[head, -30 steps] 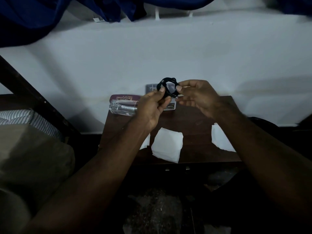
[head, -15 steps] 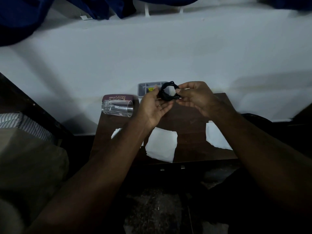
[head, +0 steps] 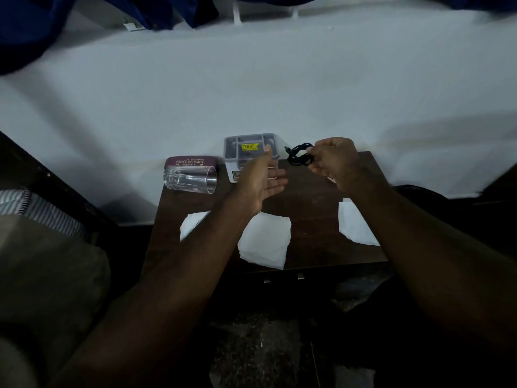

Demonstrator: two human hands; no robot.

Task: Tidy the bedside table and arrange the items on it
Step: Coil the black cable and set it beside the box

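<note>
Both hands gripped the coiled black cable [head: 300, 156] half a second ago; now the left hand [head: 261, 180] is off it and only the right hand [head: 334, 161] holds it. The cable is a thin, glossy cord wound into a small loose ring, with one plug end poking out at the upper left of the coil. It sits in the air above the far right part of the dark brown wooden bedside table [head: 313, 200], just right of the grey plastic compartment organiser [head: 230, 152], pinched between the right hand's curled fingers and thumb. The left hand is spread flat with its fingers straight and its palm turned towards the cable, holding nothing; it stands in front of the organiser and hides the lower front of it. A yellow sticker [head: 249, 147] shows inside the organiser. To the left, a clear glass tumbler [head: 190, 180] lies on its side at the table's far left corner, with a maroon spectacle case [head: 191, 161] printed "PRINCE OPTICALS" right behind it against the white wall [head: 251, 88]. Three white paper napkins lie nearer: one at the left [head: 191, 224] partly under the left forearm, one in the middle [head: 265, 243] at the front edge, one at the right [head: 354, 224] partly covered by the right forearm. Dark blue cloth [head: 28, 32] hangs across the top, and striped fabric [head: 39, 210] shows at the left.
</note>
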